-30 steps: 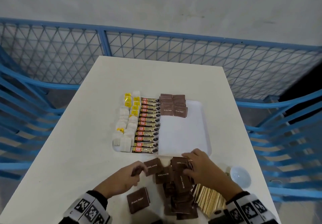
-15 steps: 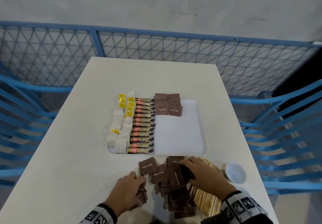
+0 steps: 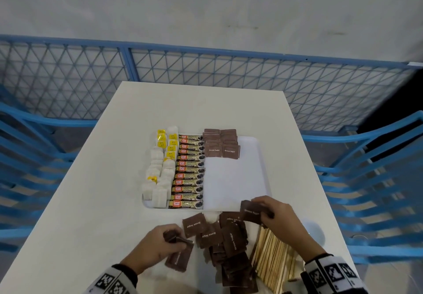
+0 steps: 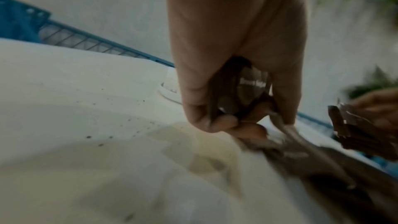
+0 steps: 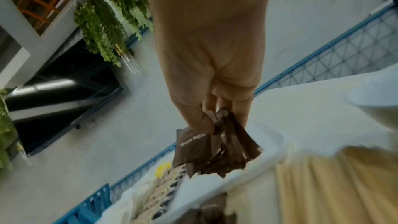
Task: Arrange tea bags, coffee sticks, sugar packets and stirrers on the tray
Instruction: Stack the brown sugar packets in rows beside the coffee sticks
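Note:
A white tray (image 3: 251, 179) holds white tea bags (image 3: 160, 179) with yellow tags on its left, a column of coffee sticks (image 3: 190, 172) beside them, and brown sugar packets (image 3: 220, 144) at the far middle. Loose brown sugar packets (image 3: 229, 243) lie heaped on the table in front of the tray. Wooden stirrers (image 3: 274, 259) lie to the right of the heap. My left hand (image 3: 160, 245) grips several brown packets (image 4: 247, 94) low over the table. My right hand (image 3: 274, 218) pinches a bunch of packets (image 5: 211, 151) at the tray's near edge.
The white table (image 3: 91, 202) has bare room to the left of the tray and beyond it. A small white bowl (image 3: 314, 232) stands at the near right, partly behind my right hand. Blue mesh fencing (image 3: 206, 69) and blue railings surround the table.
My right hand lifted a bunch of packets from the heap toward the tray's near edge. My left hand drew back to the near left and gathered packets there.

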Demonstrator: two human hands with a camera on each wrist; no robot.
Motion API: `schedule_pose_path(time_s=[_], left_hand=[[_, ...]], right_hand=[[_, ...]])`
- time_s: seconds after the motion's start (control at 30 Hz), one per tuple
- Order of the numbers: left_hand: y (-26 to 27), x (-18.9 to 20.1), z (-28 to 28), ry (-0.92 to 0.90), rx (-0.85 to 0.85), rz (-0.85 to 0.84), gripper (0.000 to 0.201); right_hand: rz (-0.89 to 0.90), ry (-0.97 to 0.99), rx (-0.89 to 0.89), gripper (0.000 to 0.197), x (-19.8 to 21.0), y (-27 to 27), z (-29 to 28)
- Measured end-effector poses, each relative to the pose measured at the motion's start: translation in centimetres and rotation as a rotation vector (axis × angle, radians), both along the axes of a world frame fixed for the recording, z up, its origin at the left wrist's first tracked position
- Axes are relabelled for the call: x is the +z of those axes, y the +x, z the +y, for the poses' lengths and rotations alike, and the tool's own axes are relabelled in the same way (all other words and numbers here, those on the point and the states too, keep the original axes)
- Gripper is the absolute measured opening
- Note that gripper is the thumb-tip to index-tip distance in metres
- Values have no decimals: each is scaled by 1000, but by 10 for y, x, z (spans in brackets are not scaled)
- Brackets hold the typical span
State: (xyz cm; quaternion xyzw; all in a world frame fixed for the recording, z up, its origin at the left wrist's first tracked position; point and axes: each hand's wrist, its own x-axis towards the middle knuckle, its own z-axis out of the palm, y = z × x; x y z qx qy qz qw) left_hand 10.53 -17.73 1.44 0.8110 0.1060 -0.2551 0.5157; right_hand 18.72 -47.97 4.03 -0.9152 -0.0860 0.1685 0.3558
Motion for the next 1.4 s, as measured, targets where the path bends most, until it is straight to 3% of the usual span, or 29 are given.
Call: schedule_pose_path(time_s=[0.1,0.17,0.27,0.33,0.4,0.63,0.8,1.03,1.2,1.4], left_hand=[[10,13,-5,-185,146,-13,11],[17,25,-10,-318,252,-37,16],[30,40,-16,-527,351,-56,41],[36,50,-22,-635,365,-75,35],[39,61,-29,-708,388,-69,20],[42,62,-23,-915,643,133,46],[43,67,-16,-976,603,217,71],[36,61,-16,-1019,649,157,30],[39,57,-14,-1034,679,141,26],[50,63,-12,-1020,609,127,19]], right_hand=[[61,232,-49,39,21,1,20],[177,407,-19,38,35,2,38],[326,591,75,36,53,2,67],[328,622,131,35,59,1,84],[314,626,149,34,58,2,98],[243,613,154,35,48,8,129],[190,545,172,35,41,9,145],[131,518,193,30,29,11,154],[8,517,226,27,27,7,163],[-191,417,270,38,28,5,174]])
